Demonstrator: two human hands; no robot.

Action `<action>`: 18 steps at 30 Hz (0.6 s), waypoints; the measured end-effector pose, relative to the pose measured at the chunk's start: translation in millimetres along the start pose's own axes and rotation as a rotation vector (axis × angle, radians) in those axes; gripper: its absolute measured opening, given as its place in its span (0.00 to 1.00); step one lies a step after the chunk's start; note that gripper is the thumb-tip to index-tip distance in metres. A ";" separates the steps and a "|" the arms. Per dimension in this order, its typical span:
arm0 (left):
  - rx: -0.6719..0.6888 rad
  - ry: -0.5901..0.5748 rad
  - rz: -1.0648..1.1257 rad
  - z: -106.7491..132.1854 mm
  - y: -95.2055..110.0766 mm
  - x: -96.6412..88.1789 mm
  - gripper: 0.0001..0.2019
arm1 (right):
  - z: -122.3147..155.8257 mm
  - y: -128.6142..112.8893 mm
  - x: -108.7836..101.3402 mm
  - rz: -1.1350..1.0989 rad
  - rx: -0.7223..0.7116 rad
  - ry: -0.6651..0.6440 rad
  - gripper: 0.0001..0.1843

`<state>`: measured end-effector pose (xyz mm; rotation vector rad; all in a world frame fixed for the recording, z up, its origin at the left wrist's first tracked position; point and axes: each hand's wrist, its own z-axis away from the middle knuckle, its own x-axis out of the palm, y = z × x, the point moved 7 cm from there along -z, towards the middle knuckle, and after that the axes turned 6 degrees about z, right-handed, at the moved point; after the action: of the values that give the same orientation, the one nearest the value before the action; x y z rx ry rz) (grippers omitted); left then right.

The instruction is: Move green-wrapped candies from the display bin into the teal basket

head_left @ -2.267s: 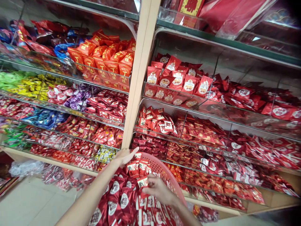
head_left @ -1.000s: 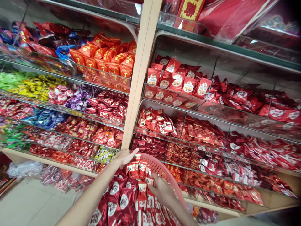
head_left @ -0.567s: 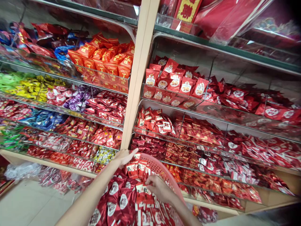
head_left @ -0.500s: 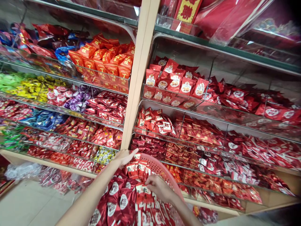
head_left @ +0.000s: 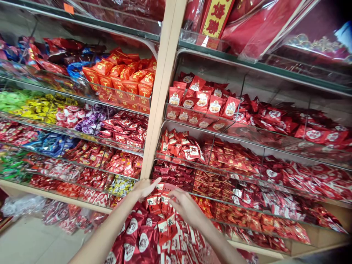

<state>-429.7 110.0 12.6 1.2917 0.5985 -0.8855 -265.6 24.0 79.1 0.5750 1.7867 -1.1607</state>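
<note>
As the head view looks down over a pink basket (head_left: 169,186) at 6 o'clock, the right hand (head_left: 183,203) has just lifted off a pair of red-and-cream packets (head_left: 167,226) near the basket's middle and moved farther out, to about 1 o'clock on its dial. That pair now lies uncovered, side by side and tilted; it seems to have been let go there, leaving the hand free among the packets. The right hand's fingers are loosely bent, thumb apart, with nothing visible between them; whether their tips touch the far red-and-cream packets (head_left: 158,202) at 12 o'clock cannot be told.

The left hand (head_left: 143,189) stays at the basket's 11 o'clock, thumb stretched towards the rim; its other fingers are hidden, so their grip cannot be told. Dark red packets with white ovals (head_left: 132,238) fill the basket's 8 o'clock side, and smaller red-and-white packets (head_left: 180,245) its 5 o'clock side.

Beyond it, shelves flank a wooden post (head_left: 162,80), with orange packets (head_left: 121,75) at the view's 10 o'clock and red biscuit packets (head_left: 202,99) at 1.
</note>
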 end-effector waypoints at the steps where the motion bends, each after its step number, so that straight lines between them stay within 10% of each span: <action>1: -0.002 -0.003 0.002 0.5 0.4 -0.1 0.45 | -9.8 -14.1 -18.3 0.000 -0.059 0.050 0.09; 8: 0.003 0.011 0.001 -0.2 1.0 -1.0 0.47 | -100.9 -52.6 -122.3 0.188 -0.220 0.354 0.08; 18: -0.006 0.014 0.010 -0.3 -3.1 0.7 0.47 | -175.3 -34.8 -124.5 0.420 0.145 0.439 0.14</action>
<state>-431.9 110.0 10.3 1.2955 0.6047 -0.8666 -307.5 174.9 230.6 1.3041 1.8197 -0.9185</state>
